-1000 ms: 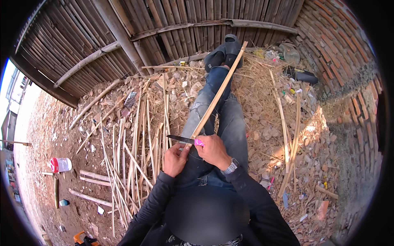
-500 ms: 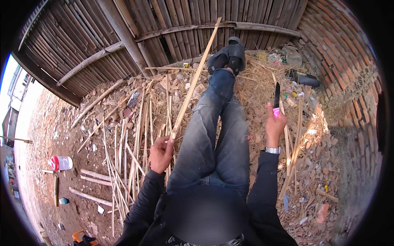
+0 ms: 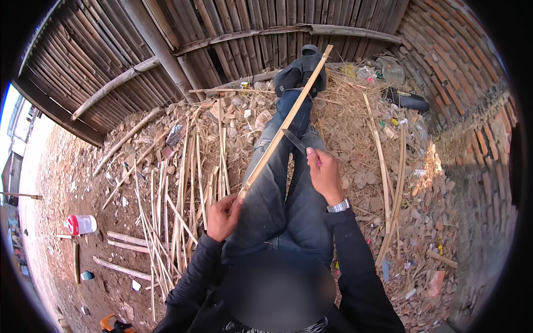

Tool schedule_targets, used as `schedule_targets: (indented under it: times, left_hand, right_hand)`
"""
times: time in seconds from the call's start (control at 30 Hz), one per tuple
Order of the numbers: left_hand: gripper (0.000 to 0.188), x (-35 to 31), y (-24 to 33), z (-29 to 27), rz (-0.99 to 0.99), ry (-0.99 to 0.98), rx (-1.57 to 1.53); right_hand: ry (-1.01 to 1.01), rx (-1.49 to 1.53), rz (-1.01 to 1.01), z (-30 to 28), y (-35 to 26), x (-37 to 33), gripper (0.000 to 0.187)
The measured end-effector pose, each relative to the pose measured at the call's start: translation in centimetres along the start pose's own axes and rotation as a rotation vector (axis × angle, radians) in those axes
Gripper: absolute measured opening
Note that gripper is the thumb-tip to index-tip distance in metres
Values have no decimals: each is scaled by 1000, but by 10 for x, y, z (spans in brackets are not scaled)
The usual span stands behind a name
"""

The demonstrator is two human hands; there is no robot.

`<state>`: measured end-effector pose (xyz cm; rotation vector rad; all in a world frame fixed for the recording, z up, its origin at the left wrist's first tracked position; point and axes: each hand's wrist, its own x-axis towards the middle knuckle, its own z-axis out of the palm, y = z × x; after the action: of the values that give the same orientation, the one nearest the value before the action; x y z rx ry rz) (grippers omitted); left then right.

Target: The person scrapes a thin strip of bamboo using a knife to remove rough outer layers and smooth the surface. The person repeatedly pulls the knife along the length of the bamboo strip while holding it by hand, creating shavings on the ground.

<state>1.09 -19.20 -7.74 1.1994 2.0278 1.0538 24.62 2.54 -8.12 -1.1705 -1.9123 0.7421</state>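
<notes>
My left hand (image 3: 223, 217) pinches the near end of a long pale bamboo strip (image 3: 277, 136). The strip slants up and right across my legs, its far end over my shoes (image 3: 300, 72). In my right hand (image 3: 325, 173) is a knife (image 3: 295, 141) with a dark blade and a pink handle, mostly hidden by the fingers. The blade's tip reaches the strip near its middle; whether it touches, I cannot tell. My legs in worn jeans (image 3: 265, 205) stretch out beneath both hands.
Many bamboo strips (image 3: 183, 205) lie on the ground at my left, and a few long ones (image 3: 385, 177) at my right. A white tub with a red lid (image 3: 81, 225) stands far left. A bamboo wall (image 3: 244, 22) rises ahead, a brick wall (image 3: 472, 111) at right.
My right hand has brought the knife from the right side in to the strip. The strip's far end has swung right and down, over my shoes.
</notes>
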Motion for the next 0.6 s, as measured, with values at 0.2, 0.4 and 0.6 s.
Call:
schedule_targets:
  times: [0.2, 0.4, 0.6]
  left_hand:
    - [31, -30, -44, -9, 95, 16, 143]
    - [31, -29, -45, 14, 139, 105, 54]
    - [29, -15, -39, 15, 171, 87, 110]
  right_hand:
    - [22, -229, 54, 51, 23, 17, 52]
    - [-64, -63, 16, 82, 17, -9, 52]
    - [-226, -26, 73, 77, -8, -43, 54]
